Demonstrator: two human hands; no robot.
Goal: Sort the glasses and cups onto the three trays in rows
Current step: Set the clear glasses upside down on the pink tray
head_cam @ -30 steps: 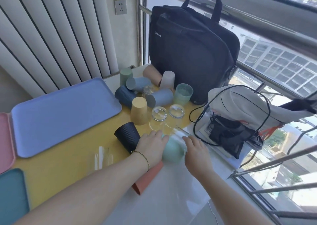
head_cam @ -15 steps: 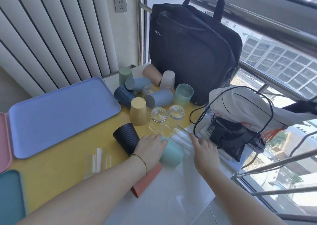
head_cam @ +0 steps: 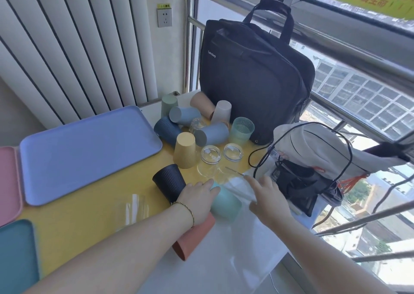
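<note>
Left grip: my left hand point(head_cam: 197, 201) lies over the mint cup point(head_cam: 226, 204), fingers nearly straight on its upper side, not wrapped round it.
Right grip: my right hand point(head_cam: 266, 195) is spread, fingertips touching the tipped clear glass point(head_cam: 237, 186); I cannot tell whether the thumb has any hold.
Mint cup: on its side at the near right edge of the yellow table point(head_cam: 78, 222), just beside the tipped clear glass.
Terracotta cup point(head_cam: 192, 240): on its side under my left wrist.
Black cup point(head_cam: 169, 182): upside down, touching the back of my left hand.
Yellow cup point(head_cam: 185, 150): upside down, just behind the black cup.
Small glasses: two, upside down, side by side point(head_cam: 210, 157) point(head_cam: 233, 152), right of the yellow cup.
Tall glass point(head_cam: 134, 208): alone on the table, left of my left forearm.
Far cluster: blue, navy, sage, tan and pale cups heaped together point(head_cam: 190, 118), several on their sides; a green see-through cup point(head_cam: 242, 129) stands upright beside them.
Trays: purple tray point(head_cam: 85, 150), pink tray point(head_cam: 9, 181) and teal tray point(head_cam: 15, 253) along the left, none carrying a cup.
Behind: black laptop bag point(head_cam: 253, 80) stands against the window.
</note>
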